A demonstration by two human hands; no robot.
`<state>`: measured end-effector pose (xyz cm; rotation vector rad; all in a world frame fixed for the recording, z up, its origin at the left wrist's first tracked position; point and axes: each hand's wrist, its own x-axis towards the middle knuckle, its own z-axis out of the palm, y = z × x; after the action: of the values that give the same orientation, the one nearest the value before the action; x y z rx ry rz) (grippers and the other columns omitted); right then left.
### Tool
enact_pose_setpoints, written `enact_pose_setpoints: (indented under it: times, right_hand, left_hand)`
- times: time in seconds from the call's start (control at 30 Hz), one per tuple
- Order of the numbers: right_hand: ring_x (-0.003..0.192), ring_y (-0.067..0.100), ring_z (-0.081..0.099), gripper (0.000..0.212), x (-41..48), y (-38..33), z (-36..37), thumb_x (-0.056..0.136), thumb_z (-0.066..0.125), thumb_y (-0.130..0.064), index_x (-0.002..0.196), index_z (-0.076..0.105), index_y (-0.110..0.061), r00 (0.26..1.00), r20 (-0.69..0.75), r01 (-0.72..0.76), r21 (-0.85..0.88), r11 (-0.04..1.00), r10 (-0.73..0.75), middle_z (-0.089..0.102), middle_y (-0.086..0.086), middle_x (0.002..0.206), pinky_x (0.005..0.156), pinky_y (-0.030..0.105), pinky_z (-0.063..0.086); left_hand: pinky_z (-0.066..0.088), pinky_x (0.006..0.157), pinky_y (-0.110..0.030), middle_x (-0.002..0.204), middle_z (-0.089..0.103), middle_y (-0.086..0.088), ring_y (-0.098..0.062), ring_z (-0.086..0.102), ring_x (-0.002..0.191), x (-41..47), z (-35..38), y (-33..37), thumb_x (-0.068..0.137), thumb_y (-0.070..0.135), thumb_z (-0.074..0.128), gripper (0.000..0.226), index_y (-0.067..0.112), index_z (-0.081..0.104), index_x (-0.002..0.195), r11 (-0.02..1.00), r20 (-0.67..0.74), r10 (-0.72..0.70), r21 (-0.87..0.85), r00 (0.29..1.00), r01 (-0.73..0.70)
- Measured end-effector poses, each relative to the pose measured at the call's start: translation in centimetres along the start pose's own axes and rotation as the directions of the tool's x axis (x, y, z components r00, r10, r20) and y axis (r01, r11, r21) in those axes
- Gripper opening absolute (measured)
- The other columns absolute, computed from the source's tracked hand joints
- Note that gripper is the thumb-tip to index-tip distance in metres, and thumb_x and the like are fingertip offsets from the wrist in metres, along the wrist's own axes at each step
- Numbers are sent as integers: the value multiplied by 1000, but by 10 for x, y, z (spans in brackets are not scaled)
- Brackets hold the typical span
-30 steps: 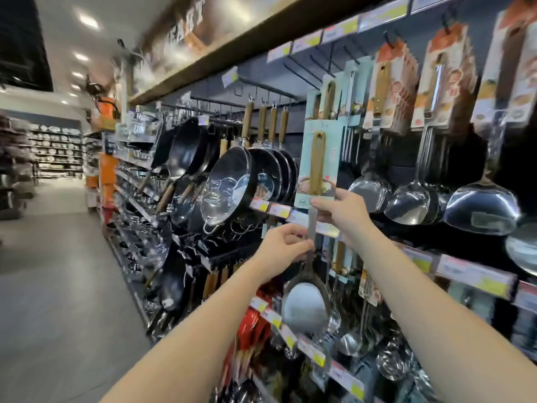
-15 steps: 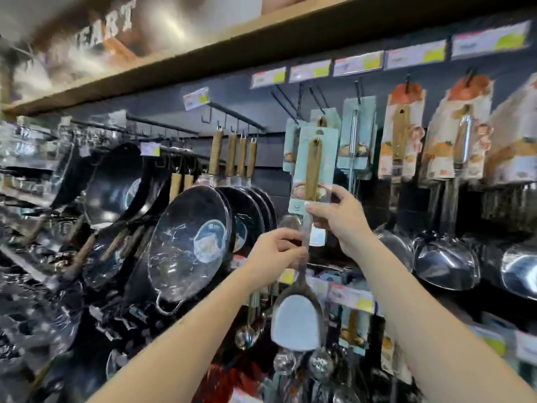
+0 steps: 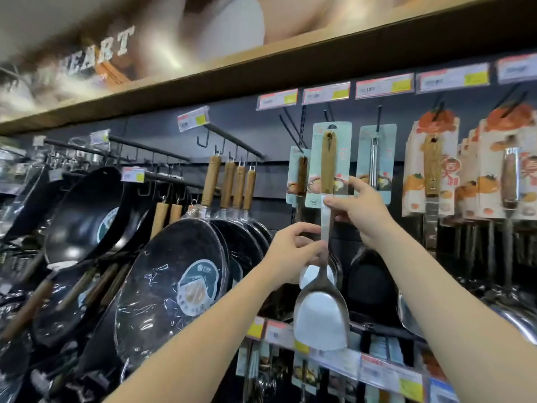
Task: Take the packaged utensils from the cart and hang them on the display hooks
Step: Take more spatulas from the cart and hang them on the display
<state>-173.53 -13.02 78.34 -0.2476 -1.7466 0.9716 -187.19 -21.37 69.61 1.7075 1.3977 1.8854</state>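
- The right hand (image 3: 363,212) pinches the packaged spatula (image 3: 326,225) at the lower edge of its teal card (image 3: 344,158). The thumb is in front and the forefinger is raised along the card's right edge.
- The left hand (image 3: 290,251), lower and to the left of that pinch, holds the bare metal shaft between thumb and fingertips.
- Above the right hand's grip the card stands upright. Its top edge and hanging slot reach a black hook (image 3: 327,113) on the dark back panel. Whether the slot is on the prong cannot be told.
- Below the left hand's grip the blade (image 3: 321,318) hangs free in front of the price-label rail (image 3: 377,370).
- Just left of the card and behind it hangs a second pack (image 3: 299,174), its right edge overlapped by the held card.
- Right of the raised forefinger hangs a steel-handled pack (image 3: 377,161). A narrow strip of panel shows between the two cards.
- Farther right, orange-printed packs (image 3: 430,164) crowd together.
- Left of the left hand, wrapped woks (image 3: 174,274) hang by wooden handles, with a dark gap between them and the shaft.
- Overhead, price tags (image 3: 325,93) and the wooden shelf edge (image 3: 261,68) close the space above the hooks.
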Motion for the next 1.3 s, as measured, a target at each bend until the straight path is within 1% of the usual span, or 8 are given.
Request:
enact_pose_setpoints:
  times: [0.27, 0.4, 0.67, 0.77, 0.93, 1.07, 1.2, 1.3]
  right_hand:
    - [98, 26, 76, 52, 50, -3, 0, 88, 77, -3, 135, 62, -19, 998, -6, 69, -47, 997, -69, 78, 5, 107, 79, 37, 62]
    - [84, 19, 71, 47, 61, -3, 2, 88, 75, 0, 128, 62, -21, 997, -9, 73, -29, 997, -73, 78, 10, 108, 62, 26, 55]
    - [79, 13, 71, 45, 76, 16, 8, 89, 75, -1, 123, 62, -27, 998, -40, 52, -67, 996, -55, 78, -5, 90, 62, 26, 52]
    - [91, 18, 74, 40, 82, 26, 5, 90, 73, -1, 123, 65, -22, 997, -70, 11, -84, 996, -17, 77, 1, 104, 73, 32, 60]
    - [93, 30, 74, 38, 95, 49, 6, 91, 75, -6, 126, 62, -12, 984, -153, -108, -109, 988, 91, 74, 16, 113, 73, 35, 61]
    - [95, 31, 76, 35, 94, 65, 14, 90, 78, -14, 118, 58, -11, 954, -273, -172, -160, 972, 124, 74, 13, 105, 74, 37, 66]
    - [89, 29, 77, 36, 87, 79, 12, 79, 83, -9, 99, 57, -23, 939, -326, -214, -298, 930, 112, 75, 10, 97, 82, 47, 64]
    - [98, 28, 73, 39, 76, 85, 7, 71, 83, -12, 92, 56, -30, 912, -397, -243, -330, 912, 99, 73, 9, 103, 89, 47, 61]
  left_hand:
    - [61, 82, -27, 95, 81, -6, -19, 79, 83, 55, -9, -1, 94, 21, 74, 33, 20, 66, 125, 995, -10, 95, 24, 995, -94]
    - [61, 78, -28, 97, 80, -8, -18, 78, 81, 71, -14, -3, 93, 17, 75, 32, 17, 66, 123, 993, 1, 120, 23, 993, -120]
    - [62, 85, -32, 92, 81, -8, -26, 79, 81, 86, -19, -11, 93, 16, 74, 26, 21, 64, 117, 993, 78, 98, 52, 992, -102]
    - [60, 91, -41, 92, 80, -10, -30, 79, 82, 96, -16, -20, 92, 15, 74, 27, 18, 64, 117, 997, 95, 69, 29, 993, -72]
    - [59, 87, -40, 77, 79, -2, -18, 77, 73, 120, -4, -37, 89, 19, 74, 23, 27, 62, 107, 957, 19, 71, 279, 997, -73]
    - [56, 91, -40, 79, 77, 3, -16, 75, 79, 136, 6, -56, 89, 22, 73, 23, 32, 63, 107, 938, -37, 76, 342, 996, -58]
    - [51, 75, -24, 86, 74, 5, -12, 70, 85, 138, 14, -68, 90, 22, 72, 31, 20, 61, 118, 952, -87, 86, 301, 992, -56]
    - [51, 85, -31, 101, 67, 1, -17, 63, 95, 136, 17, -71, 87, 28, 76, 37, 17, 55, 115, 931, -114, 133, 354, 984, -85]
